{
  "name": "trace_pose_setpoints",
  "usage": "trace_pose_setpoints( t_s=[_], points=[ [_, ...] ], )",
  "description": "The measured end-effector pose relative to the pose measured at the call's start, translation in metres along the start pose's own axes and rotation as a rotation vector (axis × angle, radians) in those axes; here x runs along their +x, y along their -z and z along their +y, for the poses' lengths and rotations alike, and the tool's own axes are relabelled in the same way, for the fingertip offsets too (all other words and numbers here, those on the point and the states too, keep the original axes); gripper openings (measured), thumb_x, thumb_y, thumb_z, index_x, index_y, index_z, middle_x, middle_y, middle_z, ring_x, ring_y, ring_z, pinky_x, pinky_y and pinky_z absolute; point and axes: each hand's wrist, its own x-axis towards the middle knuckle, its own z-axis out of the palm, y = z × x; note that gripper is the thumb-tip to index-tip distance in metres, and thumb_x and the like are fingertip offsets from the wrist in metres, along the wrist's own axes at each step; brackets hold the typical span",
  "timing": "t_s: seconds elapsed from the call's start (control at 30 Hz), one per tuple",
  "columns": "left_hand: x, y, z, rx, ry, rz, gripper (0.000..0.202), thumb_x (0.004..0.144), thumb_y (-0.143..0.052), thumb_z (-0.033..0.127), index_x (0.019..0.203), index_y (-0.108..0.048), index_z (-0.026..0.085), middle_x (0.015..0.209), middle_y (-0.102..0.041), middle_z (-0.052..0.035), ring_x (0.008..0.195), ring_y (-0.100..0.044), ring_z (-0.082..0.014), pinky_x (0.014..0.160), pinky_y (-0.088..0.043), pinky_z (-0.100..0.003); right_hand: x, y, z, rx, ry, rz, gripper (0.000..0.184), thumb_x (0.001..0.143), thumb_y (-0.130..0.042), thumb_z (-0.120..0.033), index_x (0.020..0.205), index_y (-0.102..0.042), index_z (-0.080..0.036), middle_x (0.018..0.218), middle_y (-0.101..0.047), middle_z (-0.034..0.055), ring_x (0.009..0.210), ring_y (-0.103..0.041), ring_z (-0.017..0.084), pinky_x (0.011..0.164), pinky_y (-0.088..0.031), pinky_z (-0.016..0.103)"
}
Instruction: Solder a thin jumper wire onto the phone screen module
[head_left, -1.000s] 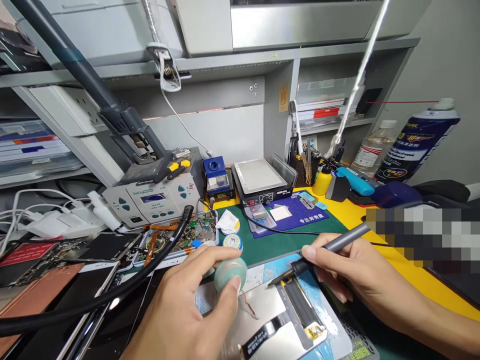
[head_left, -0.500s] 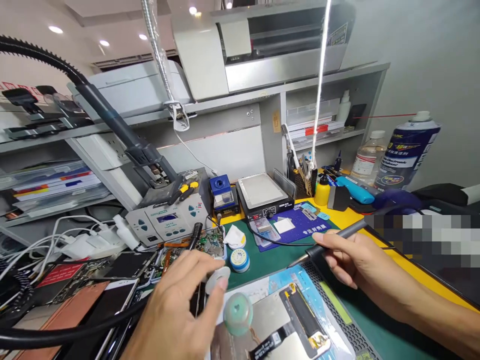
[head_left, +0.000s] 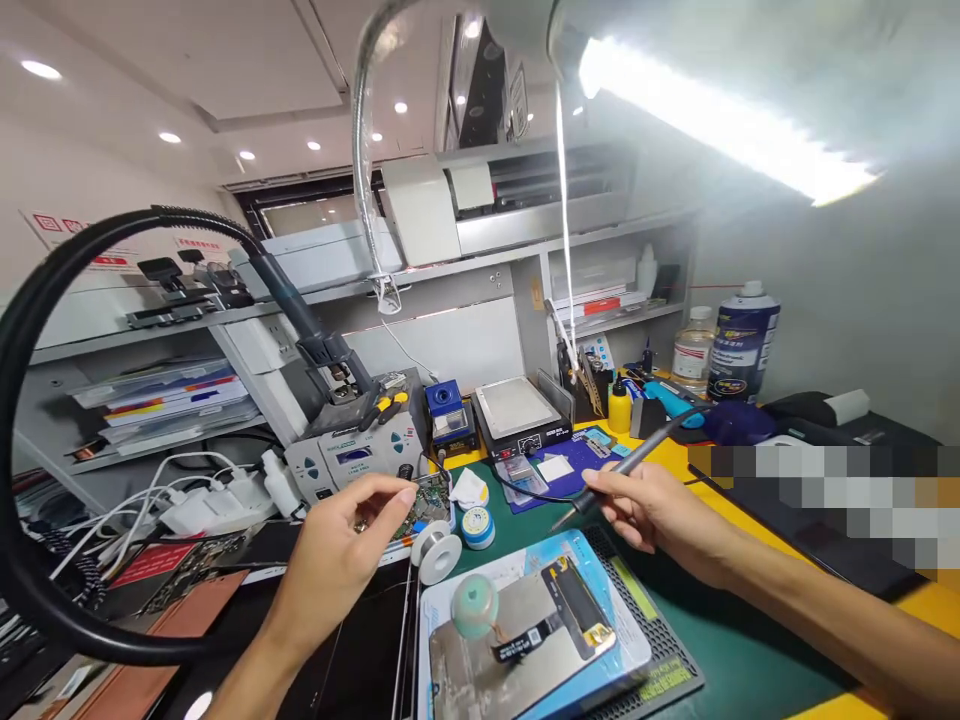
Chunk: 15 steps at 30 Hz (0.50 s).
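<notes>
My right hand [head_left: 652, 505] grips a soldering iron [head_left: 637, 448], its tip pointing down and left above the green mat. Thumb and forefinger of my left hand [head_left: 349, 535] are pinched together above a tray of circuit boards [head_left: 431, 500]; what lies between them, if anything, I cannot make out. Just right of that hand, apart from it, rests a white spool of solder wire [head_left: 436, 553]. In front lies a phone screen assembly [head_left: 517, 630] with a black flex cable [head_left: 521, 645], on a blue and white box [head_left: 637, 640]. A greenish round suction cup [head_left: 475, 605] sits on the screen assembly.
A blue-white flux tin [head_left: 478, 527] stands behind the spool. Further back are a rework station [head_left: 360, 450], a soldering iron stand [head_left: 448, 412] and a hot plate [head_left: 521, 405]. A thick black hose [head_left: 22, 560] loops on the left. A spray can [head_left: 742, 345] stands right.
The spool has left my left hand's fingers and now rests beside the box. That hand has moved left and pinched. The view has tilted up, and my right hand still holds the iron.
</notes>
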Motion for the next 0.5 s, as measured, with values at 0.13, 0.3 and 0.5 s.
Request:
trace_pose_setpoints(
  t_s=[0.13, 0.3, 0.5],
  points=[
    [0.007, -0.005, 0.038, -0.074, -0.033, -0.21, 0.032, 0.095, -0.068, 0.053, 0.091, -0.082, 0.024, 0.09, -0.08, -0.0023, 0.084, -0.07, -0.0205, 0.074, -0.051, -0.028, 0.0, -0.006, -0.031, -0.119, 0.023, -0.138, 0.04, 0.111, -0.065, -0.043, 0.08, -0.06, -0.018, 0.063, -0.05, -0.0099, 0.044, -0.045, 0.008, 0.042, -0.037, 0.019],
    [0.022, -0.02, 0.083, -0.251, -0.024, -0.334, 0.04, 0.094, -0.069, 0.058, 0.103, -0.083, 0.022, 0.087, -0.079, -0.0026, 0.082, -0.068, -0.0195, 0.074, -0.049, -0.027, 0.012, -0.027, -0.091, -0.381, -0.021, -0.436, 0.031, 0.109, -0.071, -0.035, 0.086, -0.067, -0.015, 0.068, -0.06, -0.0077, 0.046, -0.052, 0.007, 0.042, -0.043, 0.018],
    [0.028, -0.033, 0.094, -0.504, 0.061, -0.325, 0.04, 0.084, -0.078, 0.056, 0.091, -0.082, 0.016, 0.066, -0.065, -0.0002, 0.061, -0.053, -0.015, 0.061, -0.045, -0.027, 0.028, -0.06, -0.132, -0.629, -0.065, -0.713, 0.018, 0.106, -0.075, -0.03, 0.098, -0.07, -0.014, 0.079, -0.065, -0.0047, 0.054, -0.058, 0.009, 0.044, -0.046, 0.017]
  ],
)
